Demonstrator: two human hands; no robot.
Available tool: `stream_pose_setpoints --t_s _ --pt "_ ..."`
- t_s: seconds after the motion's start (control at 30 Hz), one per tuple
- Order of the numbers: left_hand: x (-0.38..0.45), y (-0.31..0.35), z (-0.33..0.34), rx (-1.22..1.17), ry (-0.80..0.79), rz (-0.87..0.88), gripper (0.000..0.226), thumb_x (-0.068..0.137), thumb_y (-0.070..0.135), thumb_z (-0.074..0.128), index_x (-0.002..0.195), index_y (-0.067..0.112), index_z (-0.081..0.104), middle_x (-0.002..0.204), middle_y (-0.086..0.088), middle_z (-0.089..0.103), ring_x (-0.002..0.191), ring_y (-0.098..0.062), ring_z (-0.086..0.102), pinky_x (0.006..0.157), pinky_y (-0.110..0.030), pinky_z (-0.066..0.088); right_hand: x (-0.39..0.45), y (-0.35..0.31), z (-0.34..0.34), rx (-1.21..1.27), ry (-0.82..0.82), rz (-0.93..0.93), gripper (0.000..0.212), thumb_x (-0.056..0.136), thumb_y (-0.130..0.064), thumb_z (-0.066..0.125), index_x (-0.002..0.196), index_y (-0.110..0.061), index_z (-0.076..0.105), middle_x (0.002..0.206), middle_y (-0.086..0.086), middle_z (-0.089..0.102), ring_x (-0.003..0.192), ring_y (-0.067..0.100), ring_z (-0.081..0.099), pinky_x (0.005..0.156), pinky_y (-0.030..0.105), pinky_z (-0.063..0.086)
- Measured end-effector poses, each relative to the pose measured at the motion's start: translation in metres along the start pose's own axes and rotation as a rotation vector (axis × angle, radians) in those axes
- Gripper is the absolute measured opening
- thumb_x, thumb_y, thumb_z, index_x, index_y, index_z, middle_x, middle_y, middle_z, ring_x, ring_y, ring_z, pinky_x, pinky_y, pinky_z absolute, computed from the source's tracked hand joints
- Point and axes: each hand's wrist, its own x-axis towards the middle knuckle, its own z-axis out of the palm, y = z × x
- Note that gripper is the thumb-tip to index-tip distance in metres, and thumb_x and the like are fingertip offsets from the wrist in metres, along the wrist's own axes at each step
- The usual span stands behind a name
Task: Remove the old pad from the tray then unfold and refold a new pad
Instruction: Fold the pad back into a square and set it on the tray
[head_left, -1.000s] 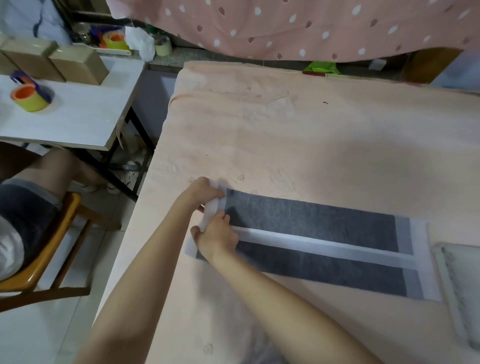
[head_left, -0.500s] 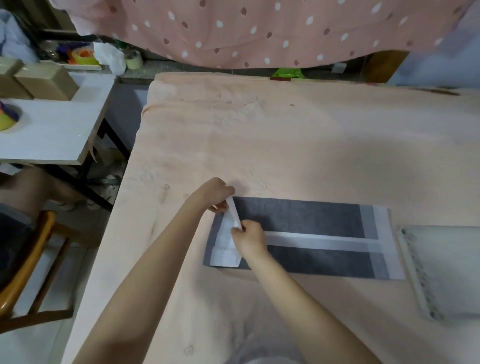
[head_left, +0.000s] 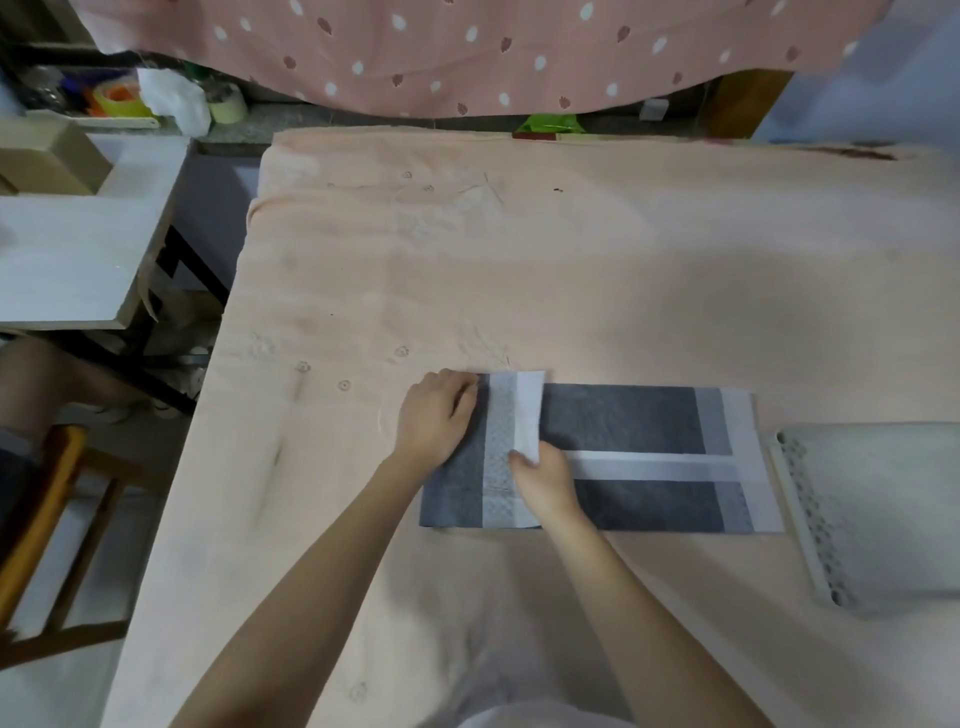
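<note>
A dark grey pad (head_left: 623, 421) with white borders and a white centre strip lies on the peach-covered table (head_left: 519, 270). Its left end is folded over to the right, showing a pale patterned band and a white edge flap (head_left: 527, 410). My left hand (head_left: 434, 418) rests on the folded left end, fingers curled at the far corner. My right hand (head_left: 543, 475) pinches the near edge of the white flap. A pale tray (head_left: 800, 519) with a perforated rim sits just right of the pad.
A white side table (head_left: 78, 249) with a cardboard box stands to the left, a wooden chair (head_left: 47, 519) below it. A pink dotted cloth (head_left: 467, 52) hangs at the back. Tape rolls and clutter (head_left: 119, 98) sit on a far-left shelf.
The pad's left end has been lifted and folded over to the right; both hands moved right with it. The tray has come further into view.
</note>
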Motion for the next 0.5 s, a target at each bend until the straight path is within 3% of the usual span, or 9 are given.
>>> stream_pose_setpoints --t_s 0.1,0.2,0.37,0.5 --pt "-0.022 -0.014 0.016 0.187 -0.010 0.136 0.044 0.099 0.030 0.038 0.140 0.015 0.044 0.148 -0.001 0.040 0.140 -0.021 0.030 0.112 -0.036 0.021 0.002 0.011 -0.006 0.050 0.024 -0.012 0.010 0.093 -0.019 0.053 0.094 -0.015 0.062 0.084 -0.001 0.065 0.080 0.019 0.063 0.071 0.032 0.049" --pt "-0.035 -0.020 0.035 0.283 -0.106 0.100 0.055 0.101 0.037 0.031 0.150 0.015 0.018 0.158 0.000 0.014 0.147 -0.017 0.004 0.118 -0.034 -0.002 0.002 0.018 -0.012 0.082 0.066 -0.025 0.010 0.093 -0.020 0.055 0.097 -0.015 0.063 0.083 -0.003 0.065 0.080 0.016 0.063 0.070 0.030 0.051" --pt "-0.038 -0.014 0.052 0.337 -0.098 0.113 0.057 0.101 0.039 0.026 0.150 0.012 0.015 0.158 -0.004 0.014 0.146 -0.015 0.003 0.117 -0.033 -0.006 0.006 0.024 -0.025 0.063 0.109 -0.042 0.015 0.094 -0.024 0.055 0.098 -0.013 0.064 0.091 0.004 0.068 0.087 0.021 0.064 0.082 0.039 0.053" --pt "-0.034 -0.005 0.060 0.410 -0.112 0.124 0.059 0.100 0.042 0.024 0.150 0.010 0.017 0.157 -0.005 0.016 0.146 -0.019 0.006 0.119 -0.039 -0.002 0.008 0.028 -0.034 0.055 0.144 -0.056 0.021 0.095 -0.024 0.053 0.094 -0.006 0.064 0.090 0.010 0.068 0.086 0.023 0.064 0.082 0.042 0.054"
